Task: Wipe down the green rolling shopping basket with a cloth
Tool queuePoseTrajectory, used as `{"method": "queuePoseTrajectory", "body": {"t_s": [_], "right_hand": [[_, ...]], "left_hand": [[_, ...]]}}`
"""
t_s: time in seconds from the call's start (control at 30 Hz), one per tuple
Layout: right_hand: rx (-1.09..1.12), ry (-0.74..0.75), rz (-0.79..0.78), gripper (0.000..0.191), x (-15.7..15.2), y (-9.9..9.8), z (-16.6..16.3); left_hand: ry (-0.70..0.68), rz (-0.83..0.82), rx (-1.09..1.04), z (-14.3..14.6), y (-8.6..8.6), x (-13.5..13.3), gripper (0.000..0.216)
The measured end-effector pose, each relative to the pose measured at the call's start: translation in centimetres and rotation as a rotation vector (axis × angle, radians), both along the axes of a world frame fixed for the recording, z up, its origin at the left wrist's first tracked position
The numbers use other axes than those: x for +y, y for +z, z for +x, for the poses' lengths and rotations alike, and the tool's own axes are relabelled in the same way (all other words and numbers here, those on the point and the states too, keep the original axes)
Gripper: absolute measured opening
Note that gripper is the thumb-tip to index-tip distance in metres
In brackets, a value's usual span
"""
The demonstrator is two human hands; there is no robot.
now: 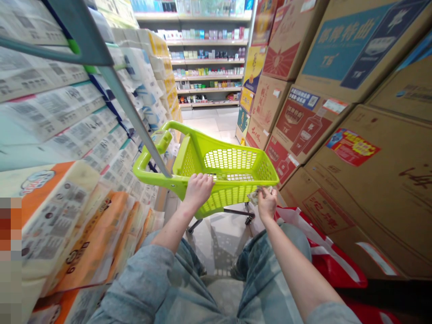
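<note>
A lime-green shopping cart [232, 191] with a perforated basket stands sideways in front of me, and nothing shows inside the basket. My left hand [199, 191] is closed over the near rim, its fingers curled inward. Just below the basket's right corner, my right hand [267, 204] pinches a crumpled, greyish-beige cloth [253, 197] against or close to the side wall. Part of that cloth is hidden behind the fingers. From the cart's handle end a grey pole [135, 117] rises to a blue-grey frame [91, 36] at upper left.
Stacked cardboard boxes [354, 148] wall the right side. On the left are piled packs of paper tissue [91, 243]. Shelves of small goods [209, 60] stand at the aisle's far end. A red and white bag [330, 256] lies beside my right leg.
</note>
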State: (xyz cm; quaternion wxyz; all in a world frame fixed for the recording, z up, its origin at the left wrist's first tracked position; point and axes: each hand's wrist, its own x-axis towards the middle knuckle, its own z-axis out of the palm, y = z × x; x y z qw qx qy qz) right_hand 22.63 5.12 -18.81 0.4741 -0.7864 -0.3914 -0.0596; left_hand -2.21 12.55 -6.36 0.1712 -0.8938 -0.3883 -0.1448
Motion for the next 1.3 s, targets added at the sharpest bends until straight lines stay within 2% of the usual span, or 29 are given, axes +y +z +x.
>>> {"method": "queuePoseTrajectory", "body": {"t_s": [0.13,0.23,0.37,0.57,0.73,0.87,0.97,1.1,1.3], "right_hand": [[-0.031,0.116,-0.051,0.032,-1.8,-1.2,0.0],[-0.008,0.097,-0.024,0.032,-2.6,-1.7,-0.4],[0.024,0.089,0.055,0.031,-1.4,-1.0,-1.7],[0.006,0.111,-0.01,0.036,1.0,-0.7,-3.9],[0.066,0.186,-0.001,0.032,0.1,-0.6,-3.9],[0.028,0.219,0.001,0.029,-0.6,-0.2,-4.3],[-0.01,0.18,0.026,0.032,0.1,-0.1,-5.1],[-0.035,0.167,-0.028,0.036,1.3,0.0,-6.0],[-0.017,0.319,-0.036,0.03,0.2,0.4,-5.7]], "left_hand": [[-0.003,-0.016,-0.007,0.0,0.0,0.1,0.025],[0.005,-0.012,0.008,0.1,0.0,0.0,0.026],[0.017,-0.006,0.018,0.2,0.0,-0.1,0.025],[0.015,0.0,0.002,0.2,-0.1,-0.1,0.024],[0.011,-0.002,0.0,0.1,-0.2,-0.1,0.025],[0.01,-0.019,-0.013,0.1,-0.2,-0.2,0.025],[0.002,-0.035,-0.032,0.2,-0.2,-0.3,0.025],[0.007,-0.051,-0.04,0.1,-0.1,-0.4,0.025],[-0.007,-0.022,-0.046,0.0,-0.3,-0.2,0.022]]}}
